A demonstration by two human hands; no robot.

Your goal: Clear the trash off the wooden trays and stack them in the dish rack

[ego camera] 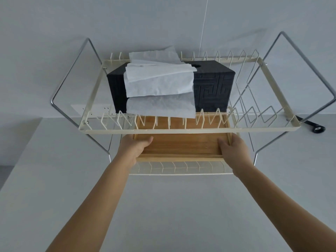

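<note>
The left hand (pixel 135 149) clamps the wooden tray's (pixel 179 145) left rim, the right hand (pixel 234 149) its right rim. The tray lies flat, long axis left-to-right, half inside the dish rack's (pixel 181 131) lower shelf, front edge nearest the person.

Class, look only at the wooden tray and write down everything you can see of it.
The wooden tray is a light, bamboo-looking rectangle with a low raised rim and a bare, trash-free surface. It lies flat on the lower shelf of the dish rack, its far part under the upper shelf and seen through the wires. The left hand grips its left edge and the right hand its right edge, thumbs on top.
</note>
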